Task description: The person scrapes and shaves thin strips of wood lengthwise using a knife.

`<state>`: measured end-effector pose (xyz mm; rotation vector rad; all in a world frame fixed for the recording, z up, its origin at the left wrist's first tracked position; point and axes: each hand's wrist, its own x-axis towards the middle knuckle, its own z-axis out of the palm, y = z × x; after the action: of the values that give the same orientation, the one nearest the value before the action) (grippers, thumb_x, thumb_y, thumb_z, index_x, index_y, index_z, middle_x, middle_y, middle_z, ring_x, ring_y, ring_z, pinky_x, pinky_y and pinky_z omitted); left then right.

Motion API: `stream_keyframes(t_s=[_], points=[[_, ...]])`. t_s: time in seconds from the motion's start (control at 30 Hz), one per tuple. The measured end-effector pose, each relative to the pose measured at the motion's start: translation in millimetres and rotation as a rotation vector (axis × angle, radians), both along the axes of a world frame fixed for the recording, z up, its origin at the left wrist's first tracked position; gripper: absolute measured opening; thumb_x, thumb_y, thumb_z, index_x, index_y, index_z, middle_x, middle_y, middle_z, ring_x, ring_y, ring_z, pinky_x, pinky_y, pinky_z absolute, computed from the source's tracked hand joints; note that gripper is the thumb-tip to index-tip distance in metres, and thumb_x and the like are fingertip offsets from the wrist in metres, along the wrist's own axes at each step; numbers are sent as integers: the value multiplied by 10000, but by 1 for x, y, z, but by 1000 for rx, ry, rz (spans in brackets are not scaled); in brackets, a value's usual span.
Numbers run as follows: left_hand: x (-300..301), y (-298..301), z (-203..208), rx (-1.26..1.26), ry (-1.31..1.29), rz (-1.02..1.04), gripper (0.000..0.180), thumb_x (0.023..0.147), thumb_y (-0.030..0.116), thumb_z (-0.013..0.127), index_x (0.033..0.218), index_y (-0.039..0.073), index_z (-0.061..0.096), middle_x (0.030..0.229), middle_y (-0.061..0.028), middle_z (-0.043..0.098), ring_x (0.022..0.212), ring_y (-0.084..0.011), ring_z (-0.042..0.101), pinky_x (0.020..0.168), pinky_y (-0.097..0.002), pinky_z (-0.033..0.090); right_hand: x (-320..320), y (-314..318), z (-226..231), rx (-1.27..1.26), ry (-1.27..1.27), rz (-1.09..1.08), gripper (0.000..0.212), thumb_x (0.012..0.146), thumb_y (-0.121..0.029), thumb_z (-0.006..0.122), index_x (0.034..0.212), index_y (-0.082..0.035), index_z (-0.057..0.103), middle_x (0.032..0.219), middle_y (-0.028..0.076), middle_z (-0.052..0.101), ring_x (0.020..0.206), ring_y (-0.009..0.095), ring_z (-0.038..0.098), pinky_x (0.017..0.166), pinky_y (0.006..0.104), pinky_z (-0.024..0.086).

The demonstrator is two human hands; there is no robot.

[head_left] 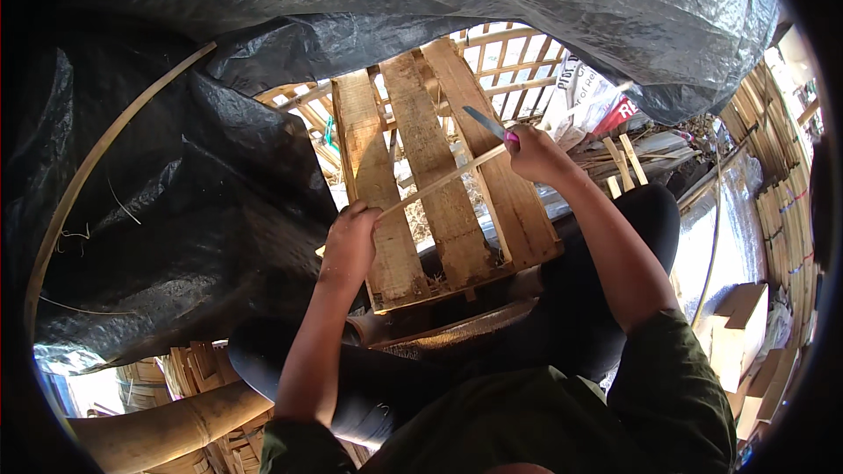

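Note:
My left hand (349,241) is closed around the near-left end of a thin pale bamboo strip (443,180). The strip runs up and to the right across a slatted wooden board (448,241) in front of my lap, passing under my right hand. In my right hand (534,155) is a knife (488,123) with a pink handle, its blade pointing up and left, apart from the strip's visible length. Whether the right fingers also grip the strip cannot be made out.
Black plastic sheeting (176,211) hangs at the left and far side, with a curved bamboo strip (105,145) lying against it. A printed white sack (584,92) sits beyond the board. Bundled bamboo strips (781,202) and a cardboard box (736,333) stand at right. A thick bamboo pole (176,426) lies lower left.

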<state>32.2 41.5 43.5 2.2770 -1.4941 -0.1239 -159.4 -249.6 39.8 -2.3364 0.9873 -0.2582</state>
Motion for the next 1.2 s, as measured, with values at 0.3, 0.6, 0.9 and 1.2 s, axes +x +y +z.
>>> stream_keyframes(t_s=[0.3, 0.6, 0.9, 1.2], points=[[8, -2, 30, 10, 24, -2, 178, 789, -55, 597, 953, 1, 636, 956, -136, 568, 976, -337, 564, 847, -430, 479, 19, 2, -20, 42, -32, 321, 312, 779, -120, 761, 1016, 12, 607, 948, 226, 672, 902, 374, 663, 746, 405, 521], [6, -36, 21, 282, 36, -63, 221, 831, 253, 702, 890, 50, 634, 861, -89, 608, 780, -317, 643, 676, -415, 520, 34, -3, -40, -80, -297, 433, 227, 774, -64, 744, 945, 16, 617, 884, 206, 664, 861, 397, 654, 704, 427, 518], [5, -46, -7, 112, 50, -7, 242, 843, 293, 692, 1029, 144, 727, 749, -87, 550, 669, -298, 607, 580, -393, 474, 31, -9, -38, 47, -194, 4, 159, 905, -112, 566, 923, 36, 619, 812, 281, 644, 803, 456, 639, 671, 482, 507], [6, -51, -17, 48, 50, -54, 220, 864, 288, 676, 995, 122, 735, 712, -81, 519, 633, -276, 595, 552, -380, 465, 13, -19, -53, -99, 62, -355, 481, 957, -305, 470, 707, 66, 647, 719, 317, 620, 741, 485, 631, 708, 526, 509]])
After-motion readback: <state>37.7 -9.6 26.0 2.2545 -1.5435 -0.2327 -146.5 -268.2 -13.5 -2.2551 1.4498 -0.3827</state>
